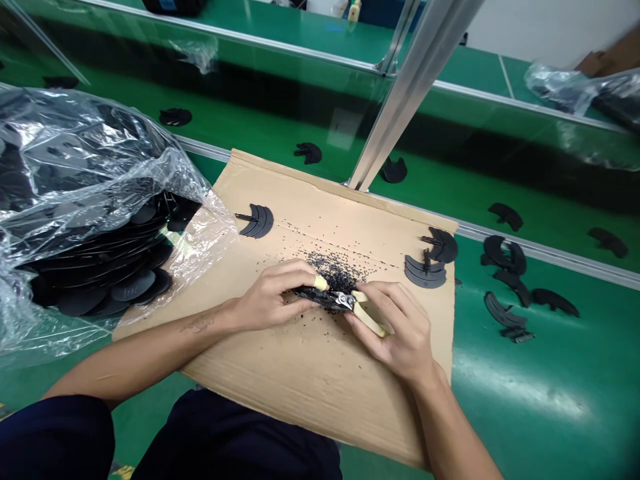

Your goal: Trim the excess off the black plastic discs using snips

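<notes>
My left hand [280,293], with a yellow cover on one fingertip, is closed on a black plastic part [311,293]. Cutting pliers [363,313] with pale yellow handles are in my right hand [400,327], its fingers around the grips. The metal jaws meet the right end of the part; whether they bite into it I cannot tell. Beneath both hands a heap of small black clippings [337,270] is scattered over a cardboard sheet [300,373]. A curved black part [259,221] lies on the cardboard behind my left hand, and two similar ones [425,272] lie at its right edge.
At the left, a clear plastic bag [100,153] holds a stack of flat black parts [115,267]. Several curved black pieces [510,280] lie on the green table [540,413] at the right. An aluminium post [400,107] rises behind the cardboard, with more black pieces beyond the rail.
</notes>
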Motion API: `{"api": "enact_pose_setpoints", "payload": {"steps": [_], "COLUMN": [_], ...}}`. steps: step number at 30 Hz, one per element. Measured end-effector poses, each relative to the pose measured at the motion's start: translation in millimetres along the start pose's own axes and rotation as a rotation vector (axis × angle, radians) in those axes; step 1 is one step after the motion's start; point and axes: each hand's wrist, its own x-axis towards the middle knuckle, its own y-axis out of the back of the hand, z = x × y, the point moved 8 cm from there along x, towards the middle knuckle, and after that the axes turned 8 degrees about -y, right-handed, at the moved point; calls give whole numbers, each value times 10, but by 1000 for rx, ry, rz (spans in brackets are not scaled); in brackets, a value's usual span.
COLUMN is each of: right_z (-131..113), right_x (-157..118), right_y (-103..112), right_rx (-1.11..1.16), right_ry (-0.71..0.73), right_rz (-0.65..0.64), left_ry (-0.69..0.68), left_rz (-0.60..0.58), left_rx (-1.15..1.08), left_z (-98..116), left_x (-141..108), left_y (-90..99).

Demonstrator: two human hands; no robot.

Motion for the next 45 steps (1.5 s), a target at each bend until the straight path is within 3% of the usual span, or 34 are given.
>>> {"api": "enact_pose_setpoints", "payload": {"steps": [45], "right_z": [-20], "right_x": [8], "right_y": [-2], "right_rx": [-19], "right_ry": [-1], "right_rz": [-2], "left_ry": [8], "left_rz": [11], "left_rx": [32], "left_z": [15], "left_x": [1], "left_y": [16]}}
